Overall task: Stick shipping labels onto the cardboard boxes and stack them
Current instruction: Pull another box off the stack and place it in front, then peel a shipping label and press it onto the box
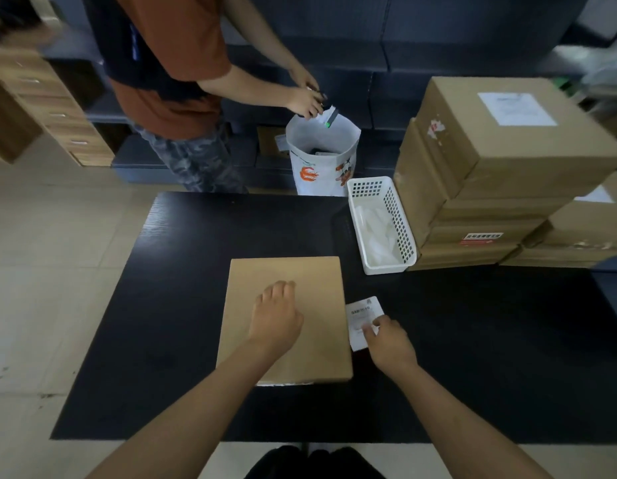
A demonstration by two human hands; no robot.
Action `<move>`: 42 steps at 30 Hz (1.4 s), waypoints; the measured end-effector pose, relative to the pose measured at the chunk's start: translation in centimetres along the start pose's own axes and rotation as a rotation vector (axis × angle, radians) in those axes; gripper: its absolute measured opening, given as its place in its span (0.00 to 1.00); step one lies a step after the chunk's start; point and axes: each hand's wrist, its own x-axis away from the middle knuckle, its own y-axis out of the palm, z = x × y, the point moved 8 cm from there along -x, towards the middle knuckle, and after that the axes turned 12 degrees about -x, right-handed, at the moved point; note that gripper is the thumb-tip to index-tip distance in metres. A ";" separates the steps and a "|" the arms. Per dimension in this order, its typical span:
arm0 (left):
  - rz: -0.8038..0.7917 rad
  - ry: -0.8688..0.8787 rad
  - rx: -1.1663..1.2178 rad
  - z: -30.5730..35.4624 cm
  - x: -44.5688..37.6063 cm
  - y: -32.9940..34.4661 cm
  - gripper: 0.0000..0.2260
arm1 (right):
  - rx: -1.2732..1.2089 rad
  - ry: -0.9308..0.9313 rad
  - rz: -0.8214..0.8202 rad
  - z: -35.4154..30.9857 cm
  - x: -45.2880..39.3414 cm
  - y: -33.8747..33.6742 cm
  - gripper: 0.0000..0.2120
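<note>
A worker's left hand (277,314) rests on the bare top of a flat cardboard box (286,319), fingers loosely bent toward its far half and gripping nothing, while the right hand (386,340) pinches a white shipping label (364,321) between thumb and fingertips just beside the box's right edge, over the black table (182,305). The label looks slightly lifted at its far end, though the wide lens makes it hard to say whether its near end is off the surface. The step in hand appears to be the labelling of this box: the next move would call for carrying the label left over the lid, laying it flat and smoothing it down while the other hand steadies the carton. The box sits near the middle of the table, its near edge close to the worker, with open black surface to its left and right. At the table's far right a white perforated basket (383,226) stands touching a stack of cardboard boxes (500,174), the top one already bearing a label; that stack is the likely destination, and the basket lies between it and the box. Beyond the far edge a second person (182,81) handles a white bag (322,157)
</note>
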 end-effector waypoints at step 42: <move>0.166 -0.010 0.276 10.1 -6.7 -7.6 0.14 | -0.879 -0.006 -0.531 -10.7 -3.1 -8.6 0.04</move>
